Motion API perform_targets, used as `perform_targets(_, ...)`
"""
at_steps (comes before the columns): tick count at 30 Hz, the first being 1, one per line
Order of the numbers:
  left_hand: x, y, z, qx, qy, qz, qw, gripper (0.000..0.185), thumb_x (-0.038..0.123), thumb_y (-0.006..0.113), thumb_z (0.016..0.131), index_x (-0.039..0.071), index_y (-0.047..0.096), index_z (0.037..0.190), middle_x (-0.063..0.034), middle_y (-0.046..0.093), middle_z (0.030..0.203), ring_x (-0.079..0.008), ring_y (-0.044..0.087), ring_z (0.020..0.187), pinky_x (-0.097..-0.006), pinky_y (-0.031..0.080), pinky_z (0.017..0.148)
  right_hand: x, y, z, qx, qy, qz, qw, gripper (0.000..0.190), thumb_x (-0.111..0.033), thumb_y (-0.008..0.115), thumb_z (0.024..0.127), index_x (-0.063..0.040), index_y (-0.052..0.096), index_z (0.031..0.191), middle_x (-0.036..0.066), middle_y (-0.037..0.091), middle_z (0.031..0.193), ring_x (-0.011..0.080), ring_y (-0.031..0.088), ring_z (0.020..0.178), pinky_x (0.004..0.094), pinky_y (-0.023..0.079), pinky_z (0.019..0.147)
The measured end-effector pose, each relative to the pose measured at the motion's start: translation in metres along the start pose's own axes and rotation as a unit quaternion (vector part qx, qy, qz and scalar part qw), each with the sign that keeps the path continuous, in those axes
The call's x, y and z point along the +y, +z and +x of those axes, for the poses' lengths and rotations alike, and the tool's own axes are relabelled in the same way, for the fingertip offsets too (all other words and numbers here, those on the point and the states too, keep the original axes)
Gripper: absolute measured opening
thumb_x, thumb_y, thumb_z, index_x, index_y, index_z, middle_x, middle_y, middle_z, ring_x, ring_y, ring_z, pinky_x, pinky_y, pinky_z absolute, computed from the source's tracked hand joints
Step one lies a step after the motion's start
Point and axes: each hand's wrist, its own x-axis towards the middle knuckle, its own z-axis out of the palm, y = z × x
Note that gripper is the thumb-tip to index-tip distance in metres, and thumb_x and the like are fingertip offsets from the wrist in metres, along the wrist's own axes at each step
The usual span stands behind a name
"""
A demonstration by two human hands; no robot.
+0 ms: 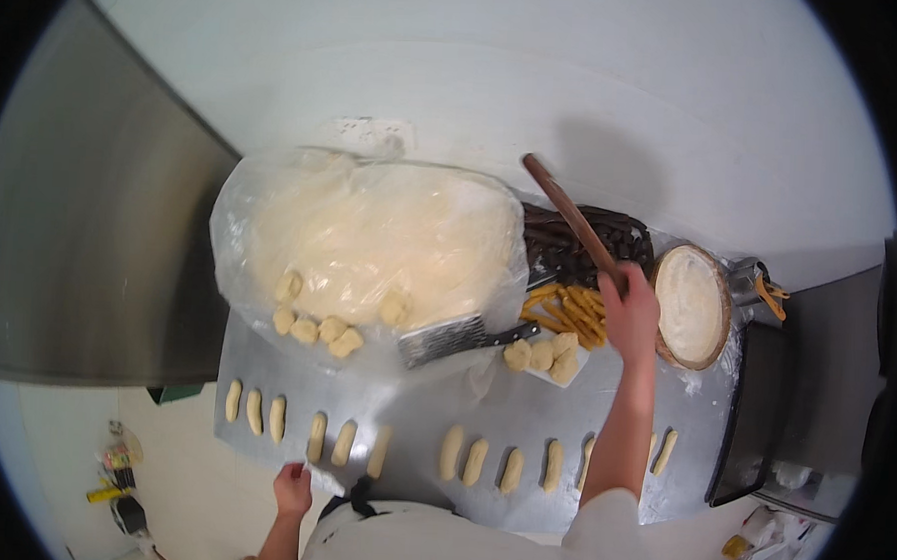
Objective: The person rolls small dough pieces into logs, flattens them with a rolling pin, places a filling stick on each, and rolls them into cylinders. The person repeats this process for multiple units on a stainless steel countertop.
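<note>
My right hand [633, 307] grips one end of a slim wooden rolling pin [569, 210]. The pin is raised and slants up to the left towards the wall. Near the front edge of the metal table, my left hand [294, 489] hangs with its fingers curled in; I see nothing in it. Several short dough rolls [474, 461] lie in a row along the table [413, 398]. A large mass of dough [375, 232] sits under clear plastic film [233, 233], with dough lumps [332, 329] at its front. My right forearm hides part of the row.
A wide-bladed tool with a black handle [512, 334] lies by the film. Right of it are a white tray [564, 379] with dough lumps, yellow strips [571, 308], dark brown strips [585, 245], a bowl of flour [689, 305], a metal cup [745, 282] and a black baking tray [747, 413].
</note>
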Motion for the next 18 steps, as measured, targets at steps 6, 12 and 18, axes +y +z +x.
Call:
perform_targets(6, 0.107, 0.006, 0.057, -0.08, 0.268, -0.02, 0.96, 0.025, 0.021, 0.074, 0.094, 0.004, 0.071, 0.111, -0.0151, 0.072, 0.093, -0.0318, 0.071, 0.081, -0.0395, 0.058, 0.076, -0.08, 0.043, -0.183, -0.101, 0.09, 0.107, 0.985, 0.034, -0.03, 0.066, 0.104, -0.003, 0.063, 0.124, 0.021, 0.072, 0.096, 0.0365, 0.071, 0.089, 0.0408, 0.054, 0.079)
perform_targets(12, 0.105, -0.055, 0.08, 0.03, 0.492, 0.061, 0.868, 0.05, 0.017, 0.08, 0.081, 0.01, 0.065, 0.129, -0.0107, 0.065, 0.13, -0.0332, 0.06, 0.126, -0.0508, 0.048, 0.107, -0.187, 0.176, -0.307, -0.211, -0.093, 0.058, 0.971, 0.026, -0.019, 0.07, 0.092, -0.01, 0.069, 0.116, 0.015, 0.073, 0.103, 0.0394, 0.068, 0.099, 0.0491, 0.053, 0.086)
perform_targets(18, -0.036, -0.125, 0.213, -0.089, 0.507, 0.193, 0.836, 0.064, 0.019, 0.083, 0.076, 0.01, 0.062, 0.136, -0.0154, 0.057, 0.144, -0.0366, 0.052, 0.138, -0.0556, 0.036, 0.12, -0.307, 0.324, -0.386, -0.149, -0.239, 0.002, 0.959, 0.022, -0.014, 0.076, 0.081, -0.017, 0.073, 0.103, 0.005, 0.062, 0.09, 0.0289, 0.062, 0.092, 0.0448, 0.044, 0.079)
